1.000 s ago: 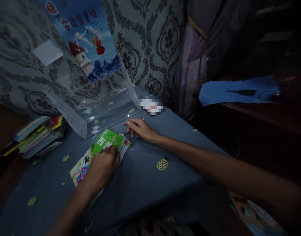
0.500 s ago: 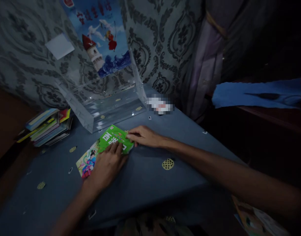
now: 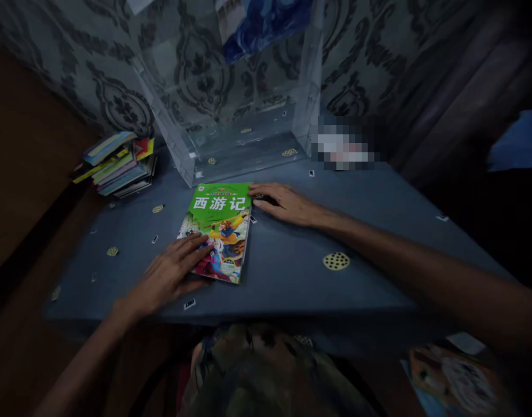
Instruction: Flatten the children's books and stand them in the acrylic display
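A picture book with a green top and white Chinese characters lies on the cloth-covered table, its cover facing up. Below the title, the cover shows a figure in yellow. My left hand rests over the book's lower left part, fingers stretched out across the cover. At the upper right edge is my right hand, its fingertips touching the book and the thumb held apart from the fingers. Neither hand is wrapped round anything.
Behind the book stands a clear acrylic stand with a blue picture sheet. A stack of books sits at the back left. A pixelated item is at the back right. Below the table's right side lies a colourful printed item.
The book has turned from slanted to nearly upright before me. My left hand has slid from the title to its lower left. The view has shifted, showing more of my lap.
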`<state>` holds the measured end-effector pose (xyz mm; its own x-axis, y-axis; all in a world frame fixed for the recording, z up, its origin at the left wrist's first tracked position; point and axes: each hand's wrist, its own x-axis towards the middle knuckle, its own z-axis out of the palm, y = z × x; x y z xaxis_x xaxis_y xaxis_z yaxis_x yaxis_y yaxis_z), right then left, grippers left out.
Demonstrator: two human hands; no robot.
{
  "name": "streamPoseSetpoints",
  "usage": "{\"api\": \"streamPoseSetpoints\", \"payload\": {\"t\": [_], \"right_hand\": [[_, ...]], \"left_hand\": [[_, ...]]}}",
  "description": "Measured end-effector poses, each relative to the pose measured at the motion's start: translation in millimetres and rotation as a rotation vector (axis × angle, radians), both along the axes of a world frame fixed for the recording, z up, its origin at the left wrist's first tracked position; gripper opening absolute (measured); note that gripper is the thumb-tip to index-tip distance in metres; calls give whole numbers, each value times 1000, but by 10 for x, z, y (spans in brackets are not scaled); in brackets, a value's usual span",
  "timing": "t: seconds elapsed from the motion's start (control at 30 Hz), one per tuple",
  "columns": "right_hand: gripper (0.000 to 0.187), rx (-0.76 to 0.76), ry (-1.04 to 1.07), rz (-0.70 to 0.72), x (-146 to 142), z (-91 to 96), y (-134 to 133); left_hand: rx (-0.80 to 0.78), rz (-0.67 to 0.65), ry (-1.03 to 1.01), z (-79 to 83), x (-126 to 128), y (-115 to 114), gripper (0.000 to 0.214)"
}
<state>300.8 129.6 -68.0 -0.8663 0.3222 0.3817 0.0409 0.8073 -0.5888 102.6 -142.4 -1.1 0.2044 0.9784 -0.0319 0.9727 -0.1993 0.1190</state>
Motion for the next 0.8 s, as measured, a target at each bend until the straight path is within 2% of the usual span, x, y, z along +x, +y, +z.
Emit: {"api": "streamPoseSetpoints", "payload": {"t": [0.13, 0.23, 0.47, 0.8], "right_hand": [[43, 70, -23, -29, -5, -4, -88], [43, 109, -40, -46, 21, 17, -187], [41, 147, -36, -29, 63, 44, -400], [31, 143, 43, 90, 142, 112, -632]], "left_hand": [[149, -94, 11, -152, 106, 59, 54], [188, -127, 24, -168, 161, 81, 52], [151, -160, 22, -56, 166, 71, 48], [91, -175, 18, 100, 222, 77, 40]]}}
